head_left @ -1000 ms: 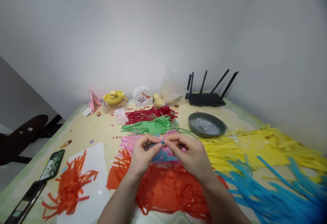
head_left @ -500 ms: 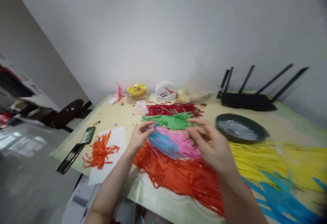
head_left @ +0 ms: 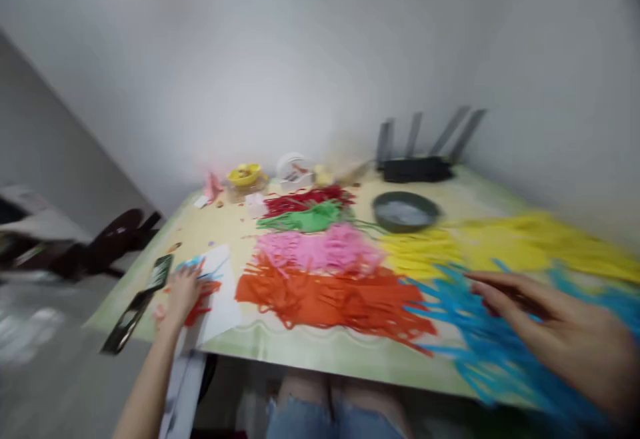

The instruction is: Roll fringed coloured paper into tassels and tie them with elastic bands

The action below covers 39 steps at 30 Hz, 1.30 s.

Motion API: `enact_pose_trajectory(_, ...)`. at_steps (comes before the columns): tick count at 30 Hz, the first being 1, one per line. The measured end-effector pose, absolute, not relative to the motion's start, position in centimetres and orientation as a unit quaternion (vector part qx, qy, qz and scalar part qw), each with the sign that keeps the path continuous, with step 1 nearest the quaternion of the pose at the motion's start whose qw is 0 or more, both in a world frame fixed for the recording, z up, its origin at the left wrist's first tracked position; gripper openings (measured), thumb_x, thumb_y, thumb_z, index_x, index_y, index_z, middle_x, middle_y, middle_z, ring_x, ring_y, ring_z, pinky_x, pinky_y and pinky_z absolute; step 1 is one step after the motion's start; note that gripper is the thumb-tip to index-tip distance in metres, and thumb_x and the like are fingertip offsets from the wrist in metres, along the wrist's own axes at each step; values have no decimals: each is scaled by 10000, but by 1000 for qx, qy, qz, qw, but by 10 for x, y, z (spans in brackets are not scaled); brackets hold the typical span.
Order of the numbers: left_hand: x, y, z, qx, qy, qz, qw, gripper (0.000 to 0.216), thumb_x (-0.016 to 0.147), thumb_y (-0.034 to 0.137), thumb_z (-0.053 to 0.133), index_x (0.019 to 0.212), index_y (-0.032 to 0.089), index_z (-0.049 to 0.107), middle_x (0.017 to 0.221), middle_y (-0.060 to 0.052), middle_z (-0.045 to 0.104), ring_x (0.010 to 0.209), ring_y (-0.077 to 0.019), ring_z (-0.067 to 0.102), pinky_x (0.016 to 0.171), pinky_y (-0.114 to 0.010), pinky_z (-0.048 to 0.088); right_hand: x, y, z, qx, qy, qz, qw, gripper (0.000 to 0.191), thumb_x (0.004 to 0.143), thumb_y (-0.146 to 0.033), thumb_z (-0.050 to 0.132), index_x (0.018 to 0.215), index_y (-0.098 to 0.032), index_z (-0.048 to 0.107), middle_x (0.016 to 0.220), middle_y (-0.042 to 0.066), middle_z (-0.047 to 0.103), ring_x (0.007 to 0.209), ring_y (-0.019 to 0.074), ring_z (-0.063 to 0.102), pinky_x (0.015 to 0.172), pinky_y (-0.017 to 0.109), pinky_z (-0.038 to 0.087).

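Note:
My left hand [head_left: 181,292] rests at the table's left on the white sheet [head_left: 216,292], over the small pile of orange strips [head_left: 200,300]; a bit of blue paper [head_left: 193,264] shows at its fingertips. Motion blur hides whether the fingers grip it. My right hand [head_left: 555,335] reaches out over the blue paper strips [head_left: 465,332] at the right, fingers stretched flat and holding nothing. Between the hands lie the big orange strips [head_left: 325,299] and the pink strips [head_left: 320,252].
Green strips [head_left: 305,219] and red strips [head_left: 305,200] lie further back, yellow strips [head_left: 500,242] on the right. A dark bowl [head_left: 405,212], a black router [head_left: 425,165], small containers [head_left: 245,179] and a phone [head_left: 160,272] also stand on the table. A dark chair [head_left: 110,239] is at the left.
The hands have parted: the left went left to the white sheet with the blue strip, the right swung right over the blue strips. The view shifted and blurred.

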<state>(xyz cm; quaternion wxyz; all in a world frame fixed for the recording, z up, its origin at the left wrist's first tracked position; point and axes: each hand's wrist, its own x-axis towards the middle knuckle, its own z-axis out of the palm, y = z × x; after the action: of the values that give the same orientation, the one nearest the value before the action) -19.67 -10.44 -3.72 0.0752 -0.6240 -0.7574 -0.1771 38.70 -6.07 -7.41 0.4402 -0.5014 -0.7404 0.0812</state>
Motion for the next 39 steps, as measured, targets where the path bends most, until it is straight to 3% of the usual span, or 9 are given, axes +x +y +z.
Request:
enact_pose_trajectory(2,-173,-84,-34,-671,-707,-203,94,208,795,253,512,867,160,683,1086,-196,680,1107,-395,551,971,-588,354,441,-78,-89,-583,-708,6,399,220,893,-449,461,956,-368,655,902,38,725,803,335,689,674,506,566)
enact_pose_trajectory(4,-123,-54,-35,-757,-580,-271,130,232,825,345,528,895,185,682,1045,-158,695,1016,-347,606,924,-522,437,489,-97,-100,-614,-728,6,304,303,911,-374,406,857,-261,682,879,85,736,785,300,697,674,443,567)
enact_pose_trajectory(7,12,-29,-41,-859,-398,-322,15,210,874,312,528,1002,224,671,1061,-91,696,969,-243,642,876,-385,504,541,-117,-115,-652,-723,25,226,233,871,-271,484,835,-197,703,881,91,745,827,251,697,754,377,558)
enact_pose_trajectory(11,226,-44,-56,-926,-256,-184,-208,252,926,247,459,1064,206,666,1127,-76,688,1057,-182,622,953,-297,468,563,-119,-132,-646,-742,47,172,232,781,-124,576,967,-164,710,1053,103,717,1012,227,642,905,345,493)
enact_pose_trajectory(16,377,-47,-92,-937,-260,-107,-207,222,838,159,574,1032,164,681,1072,-100,700,1016,-220,636,905,-311,479,564,-102,-137,-642,-754,45,128,241,829,-68,538,990,-150,698,1061,114,691,1049,224,593,945,370,441)
enact_pose_trajectory(19,398,-40,-109,-926,-312,-94,-191,248,801,170,615,1029,84,664,1077,-185,669,1061,-290,605,905,-381,463,568,-95,-137,-655,-747,46,103,139,900,-157,540,935,-141,673,988,75,681,998,202,605,911,391,458)
enact_pose_trajectory(23,399,-28,-117,-915,-343,-79,-200,275,787,292,667,978,95,680,1041,-166,677,1033,-278,612,890,-353,456,571,-91,-135,-677,-729,52,88,184,924,-293,563,971,-133,640,1018,53,655,990,194,613,873,411,491)
enact_pose_trajectory(31,406,-12,-113,-897,-365,-23,-247,225,870,334,611,944,125,653,956,-61,681,899,-182,641,840,-386,508,567,-85,-118,-701,-708,72,53,210,923,-315,563,970,-124,638,989,57,658,947,190,626,842,400,507)
enact_pose_trajectory(39,409,-8,-109,-894,-364,5,-261,241,904,332,570,1016,127,626,1013,-65,655,909,-181,634,820,-392,530,561,-84,-103,-701,-707,73,49,152,913,-245,555,931,-128,652,975,82,676,937,210,627,820,381,485)
